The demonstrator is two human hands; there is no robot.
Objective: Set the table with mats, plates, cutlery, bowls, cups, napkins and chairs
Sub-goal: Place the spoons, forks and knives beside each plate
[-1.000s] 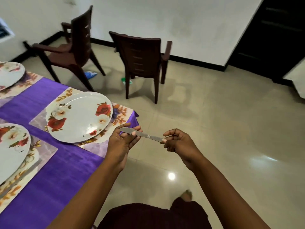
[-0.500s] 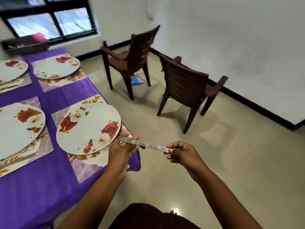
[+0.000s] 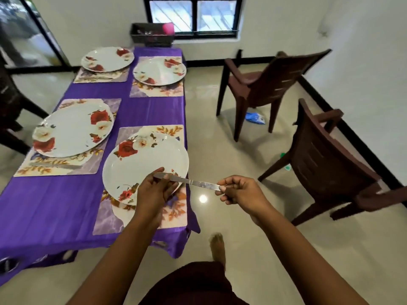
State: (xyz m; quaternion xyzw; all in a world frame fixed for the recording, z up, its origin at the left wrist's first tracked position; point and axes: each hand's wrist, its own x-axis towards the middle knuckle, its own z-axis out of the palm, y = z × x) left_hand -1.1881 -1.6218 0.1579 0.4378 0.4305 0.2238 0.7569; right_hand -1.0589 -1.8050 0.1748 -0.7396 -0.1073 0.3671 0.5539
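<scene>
Flat steel knife [image 3: 191, 182] now over round plate [image 3: 145, 164]

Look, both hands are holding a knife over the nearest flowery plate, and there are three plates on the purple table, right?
Nearly. Both hands, left and right, do hold the knife by the nearest plate, but the head view shows four plates on the purple table, not three.

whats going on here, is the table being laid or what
A person is setting a table covered with a purple cloth. Both hands hold one table knife over the near right corner: the left hand grips one end above the nearest plate, the right hand pinches the other end. Four floral plates already sit on mats, and a knife lies by the near left plate. Two brown chairs stand away from the table.
</scene>
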